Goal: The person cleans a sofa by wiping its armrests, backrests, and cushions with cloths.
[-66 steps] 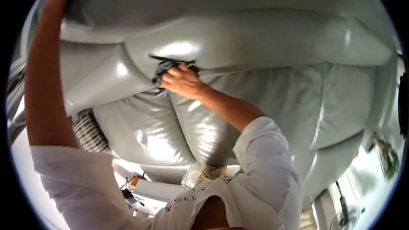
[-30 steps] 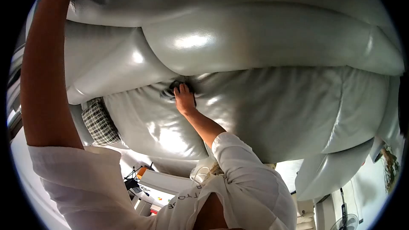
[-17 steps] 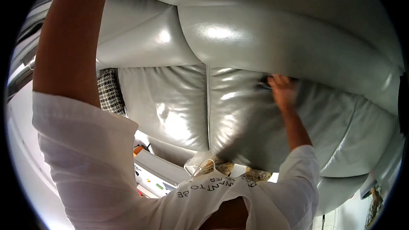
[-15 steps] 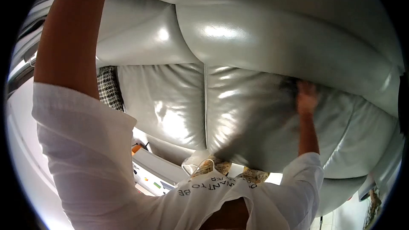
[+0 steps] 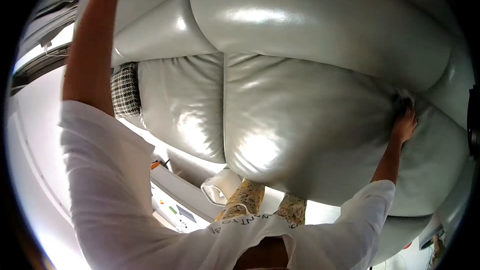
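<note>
A grey leather sofa [image 5: 310,105] fills most of the view, its seat cushions creased along the back. My right hand [image 5: 406,124] reaches into the corner where the seat meets the backrest and armrest. Its fingers are curled and press down there. A small dark and greyish patch [image 5: 400,99] shows at the fingertips; whether it is a cloth or shadow is hard to tell. My left arm [image 5: 92,45] stretches up past the top left edge toward the sofa's back, so the left hand is out of sight.
A black-and-white checked cushion [image 5: 125,90] lies at the sofa's left end. A white bin-like container [image 5: 221,186] stands by my patterned trousers [image 5: 252,197]. Behind it is a low white unit [image 5: 182,197] with small items. A window ledge [image 5: 42,62] runs along the left.
My right hand has slid right along the back of the seat into the corner, the dark patch moving with it. The view has shifted a little. The left arm stays raised.
</note>
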`<state>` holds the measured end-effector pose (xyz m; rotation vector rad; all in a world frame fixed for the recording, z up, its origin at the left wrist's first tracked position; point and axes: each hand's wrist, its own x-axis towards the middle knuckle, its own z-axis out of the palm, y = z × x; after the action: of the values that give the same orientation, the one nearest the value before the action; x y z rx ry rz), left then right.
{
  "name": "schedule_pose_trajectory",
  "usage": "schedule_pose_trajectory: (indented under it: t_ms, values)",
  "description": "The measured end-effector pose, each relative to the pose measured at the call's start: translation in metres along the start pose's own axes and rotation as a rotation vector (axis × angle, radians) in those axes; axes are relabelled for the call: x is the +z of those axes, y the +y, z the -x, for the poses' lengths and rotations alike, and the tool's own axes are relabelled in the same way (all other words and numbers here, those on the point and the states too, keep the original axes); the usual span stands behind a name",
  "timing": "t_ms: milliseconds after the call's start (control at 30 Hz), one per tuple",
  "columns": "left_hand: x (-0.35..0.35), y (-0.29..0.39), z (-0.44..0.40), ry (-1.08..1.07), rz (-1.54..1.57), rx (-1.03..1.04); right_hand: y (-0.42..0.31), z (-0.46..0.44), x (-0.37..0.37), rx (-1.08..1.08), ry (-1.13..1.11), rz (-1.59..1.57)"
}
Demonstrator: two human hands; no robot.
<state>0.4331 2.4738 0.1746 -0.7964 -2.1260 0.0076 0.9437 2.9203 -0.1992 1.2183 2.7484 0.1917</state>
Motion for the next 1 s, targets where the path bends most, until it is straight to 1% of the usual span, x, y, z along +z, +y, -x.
schedule_pose_trajectory:
  t_ms: [67,100,133,167,200,233,267,300,333,367,400,433,467,500,533,567,600,633,667,700,733,800,900,967,1000]
  values:
    - [-0.012,-0.003,0.057,-0.077,-0.063,-0.075,0.020,0.010,0.008,0.096,-0.067,-0.095]
    - [-0.015,-0.005,0.099,-0.156,-0.080,-0.157,0.030,0.016,0.015,0.042,-0.019,-0.113]
    - [-0.001,-0.024,0.160,-0.265,-0.065,-0.258,0.033,0.027,0.028,-0.009,0.030,-0.133]
    - [0.024,-0.047,0.239,-0.287,-0.003,-0.322,0.037,0.029,0.033,-0.057,0.083,-0.153]
    - [0.009,-0.002,0.270,-0.438,0.128,-0.750,0.036,0.030,0.030,-0.049,0.074,-0.160]
    - [0.014,0.021,0.309,-0.378,0.241,-1.001,0.028,0.035,0.024,-0.039,0.063,-0.166]
    - [0.024,0.047,0.338,-0.348,0.261,-1.158,0.023,0.037,0.019,-0.031,0.049,-0.177]
    - [0.064,0.058,0.383,-0.514,0.117,-1.277,0.020,0.038,0.019,-0.011,0.071,-0.170]
    - [0.068,0.118,0.370,-0.303,0.020,-1.187,0.014,0.040,0.021,0.007,0.090,-0.166]
    - [0.080,0.160,0.362,-0.040,0.012,-0.956,0.011,0.040,0.023,0.026,0.102,-0.161]
    - [0.046,0.215,0.305,-0.269,0.203,-1.198,0.011,0.041,0.023,0.032,0.106,-0.187]
    - [0.060,0.242,0.318,-0.286,0.196,-1.040,0.009,0.042,0.023,0.039,0.110,-0.217]
    - [0.130,0.255,0.385,-0.102,0.651,-0.993,0.009,0.041,0.023,0.049,0.118,-0.251]
    - [0.105,0.311,0.332,-0.270,0.590,-0.853,0.011,0.041,0.022,0.057,0.106,-0.270]
    - [0.072,0.368,0.278,-0.443,0.483,-0.575,0.012,0.041,0.020,0.060,0.095,-0.285]
    - [0.052,0.416,0.238,-0.573,0.484,-0.337,0.014,0.041,0.019,0.064,0.084,-0.299]
    - [0.039,0.458,0.206,-0.670,0.528,-0.128,0.016,0.043,0.020,0.059,0.086,-0.306]
    - [0.029,0.496,0.178,-0.711,0.579,0.076,0.016,0.044,0.022,0.055,0.092,-0.315]
    - [0.020,0.528,0.153,-0.677,0.635,0.291,0.015,0.045,0.024,0.051,0.099,-0.326]
    - [0.027,0.550,0.140,-0.420,0.762,0.541,0.016,0.047,0.024,0.056,0.090,-0.340]
    - [0.027,0.566,0.125,-0.313,0.665,0.741,0.015,0.048,0.025,0.062,0.084,-0.356]
    - [0.028,0.557,0.091,-0.310,0.534,0.855,0.014,0.048,0.028,0.076,0.065,-0.363]
    - [0.041,0.528,0.044,-0.321,0.354,1.018,0.016,0.050,0.032,0.052,0.154,-0.398]
    - [0.060,0.453,0.015,-0.487,0.352,0.817,0.018,0.050,0.036,0.048,0.157,-0.417]
    - [0.051,0.412,0.011,-0.455,0.143,1.005,0.018,0.050,0.038,0.045,0.162,-0.424]
